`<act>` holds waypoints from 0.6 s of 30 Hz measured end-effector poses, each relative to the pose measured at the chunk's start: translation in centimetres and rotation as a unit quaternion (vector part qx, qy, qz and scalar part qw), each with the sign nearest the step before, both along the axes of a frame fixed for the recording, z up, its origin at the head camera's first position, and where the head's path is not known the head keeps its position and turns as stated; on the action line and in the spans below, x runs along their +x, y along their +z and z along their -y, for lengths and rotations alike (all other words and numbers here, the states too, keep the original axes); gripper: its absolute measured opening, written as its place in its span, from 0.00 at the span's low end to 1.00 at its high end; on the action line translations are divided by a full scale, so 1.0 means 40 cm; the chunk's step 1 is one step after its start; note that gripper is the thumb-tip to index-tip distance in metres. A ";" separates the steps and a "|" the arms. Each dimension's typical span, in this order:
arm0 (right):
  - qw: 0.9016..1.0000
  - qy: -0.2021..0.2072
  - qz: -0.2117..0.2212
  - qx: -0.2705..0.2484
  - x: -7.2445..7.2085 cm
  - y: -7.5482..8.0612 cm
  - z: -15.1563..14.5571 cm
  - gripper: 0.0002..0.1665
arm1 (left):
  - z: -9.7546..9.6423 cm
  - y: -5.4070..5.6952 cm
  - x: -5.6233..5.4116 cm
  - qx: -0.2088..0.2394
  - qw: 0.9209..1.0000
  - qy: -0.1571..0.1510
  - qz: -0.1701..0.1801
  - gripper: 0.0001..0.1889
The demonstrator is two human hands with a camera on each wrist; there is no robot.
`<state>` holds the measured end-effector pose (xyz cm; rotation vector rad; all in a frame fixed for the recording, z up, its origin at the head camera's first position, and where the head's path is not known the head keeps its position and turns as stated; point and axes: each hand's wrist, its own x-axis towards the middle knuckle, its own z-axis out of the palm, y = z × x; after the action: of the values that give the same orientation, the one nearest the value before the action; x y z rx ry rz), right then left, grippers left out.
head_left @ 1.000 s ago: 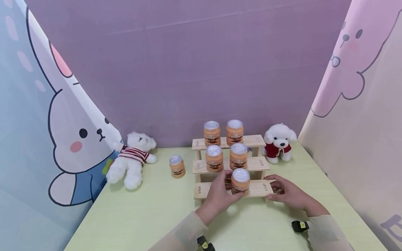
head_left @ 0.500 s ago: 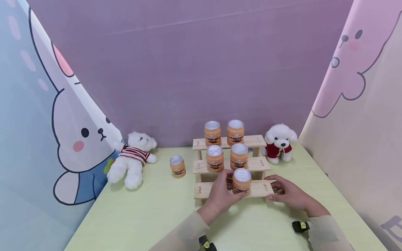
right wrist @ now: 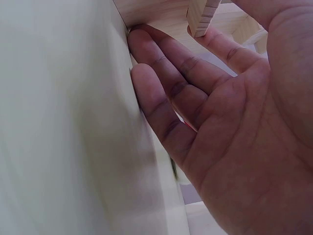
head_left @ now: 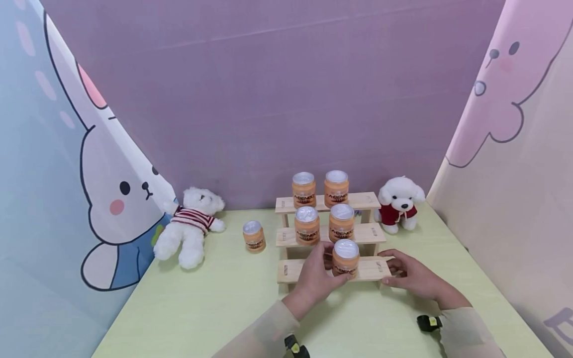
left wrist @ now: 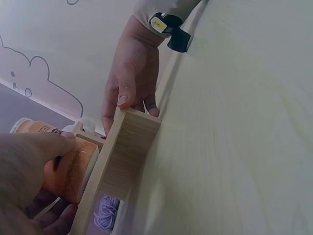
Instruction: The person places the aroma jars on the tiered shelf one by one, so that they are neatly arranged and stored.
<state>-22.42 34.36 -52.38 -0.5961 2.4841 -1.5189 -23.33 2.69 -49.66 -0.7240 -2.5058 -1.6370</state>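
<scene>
My left hand (head_left: 315, 279) grips an orange jar (head_left: 345, 258) with a silver lid and dark lettering, upright at the lowest board of a wooden three-step rack (head_left: 291, 271). In the left wrist view, its thumb (left wrist: 57, 145) lies along the jar's side, with fingers round the other side and the jar's base end right at the board. At the rack's right end, my right hand (head_left: 416, 279) holds the lowest board between thumb and index finger. Its other fingers (right wrist: 149, 88) reach beside the rack's leg, low by the table.
Two matching jars (head_left: 304, 191) stand on the top board and two more jars (head_left: 307, 227) on the middle one. Another jar (head_left: 254, 237) is on the table (head_left: 201, 308) to the left. A plush bear (head_left: 192, 223) and plush dog (head_left: 399, 204) flank the rack.
The left hand and its jar have shifted very slightly to the right in the view, as has the whole scene. Both hands keep their hold.
</scene>
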 end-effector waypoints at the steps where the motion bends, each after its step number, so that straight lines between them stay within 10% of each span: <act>1: 1.000 0.000 0.000 -0.001 0.000 0.001 0.000 0.39 | 0.000 0.000 0.000 -0.001 1.000 0.000 0.001 0.39; 18: 1.000 0.002 0.002 0.001 -0.002 0.000 -0.001 0.40 | 0.097 0.044 0.042 -0.001 1.000 -0.014 -0.017 0.27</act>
<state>-22.50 34.39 -52.37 -0.5960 2.4788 -1.5155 -21.66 -1.18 -47.91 -0.7826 -2.4864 -1.6169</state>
